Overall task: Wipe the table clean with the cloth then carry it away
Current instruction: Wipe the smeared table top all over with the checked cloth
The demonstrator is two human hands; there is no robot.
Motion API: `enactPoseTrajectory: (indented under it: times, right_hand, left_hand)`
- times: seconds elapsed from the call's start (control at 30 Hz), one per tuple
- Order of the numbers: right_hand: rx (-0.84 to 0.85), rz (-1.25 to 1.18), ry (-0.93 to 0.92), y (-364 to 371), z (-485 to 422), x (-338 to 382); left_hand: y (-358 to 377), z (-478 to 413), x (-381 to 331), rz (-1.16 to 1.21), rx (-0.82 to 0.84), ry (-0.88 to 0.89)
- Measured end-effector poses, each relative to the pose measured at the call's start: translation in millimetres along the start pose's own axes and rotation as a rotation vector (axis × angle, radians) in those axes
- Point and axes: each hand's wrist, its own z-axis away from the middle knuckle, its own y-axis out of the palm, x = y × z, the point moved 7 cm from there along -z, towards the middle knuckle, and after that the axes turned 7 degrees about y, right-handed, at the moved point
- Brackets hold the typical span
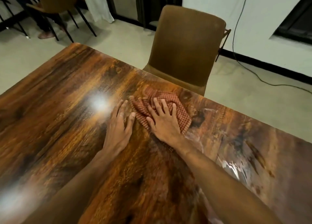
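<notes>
While the right hand (164, 120) presses spread fingers on the crumpled red-checked cloth (181, 108) near the far edge of the glossy wooden table (50, 88) and the left hand (119, 122) lies flat beside it, wiping seems midway, with whitish streaks (231, 166) toward the right edge and carrying away not yet begun.

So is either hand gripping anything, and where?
Nothing gripped. Right hand presses flat on the middle of the checked cloth; left hand lies flat on the table beside it.
</notes>
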Motion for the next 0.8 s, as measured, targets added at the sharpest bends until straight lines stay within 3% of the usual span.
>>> enactPoseTrajectory:
  times: [0.07, 0.2, 0.27, 0.4, 0.47, 0.53, 0.6, 0.67, 0.8]
  right_hand:
    - [0.030, -0.019, -0.061, -4.1, 10.9, -19.9]
    - [0.068, -0.012, 0.261, -15.9, 32.1, -84.7]
    - [0.057, -0.021, 0.199, -12.0, 66.8, -46.0]
    - [0.105, 0.040, -0.246, 21.8, 177.6, 77.3]
    - [0.116, 0.084, -0.375, 27.4, 200.3, 83.6]
    - [0.148, 0.084, -0.282, 27.7, 200.2, 67.9]
    - [0.150, 0.059, -0.076, 22.4, 199.8, 60.2]
    - [0.136, 0.069, 0.002, 22.7, 223.1, 95.5]
    - [0.180, 0.074, -0.331, 52.8, 326.6, 213.8]
  left_hand:
    - [0.4, 20.7, 0.3, 0.019, 0.011, -0.003]
    - [-10.3, 73.3, 7.8, 0.043, 0.011, -0.048]
    - [-20.6, 101.6, 10.1, 0.061, -0.004, -0.078]
    - [-39.3, 170.4, 19.3, 0.069, -0.021, -0.154]
    - [-49.1, 202.2, 28.6, 0.054, -0.038, -0.183]
    - [-64.0, 238.5, 38.9, 0.058, -0.070, -0.199]
    - [-76.2, 272.6, 47.8, 0.077, -0.093, -0.222]
    - [-88.2, 305.1, 52.9, 0.092, -0.106, -0.245]
    - [-110.1, 355.4, 57.8, 0.129, -0.153, -0.268]
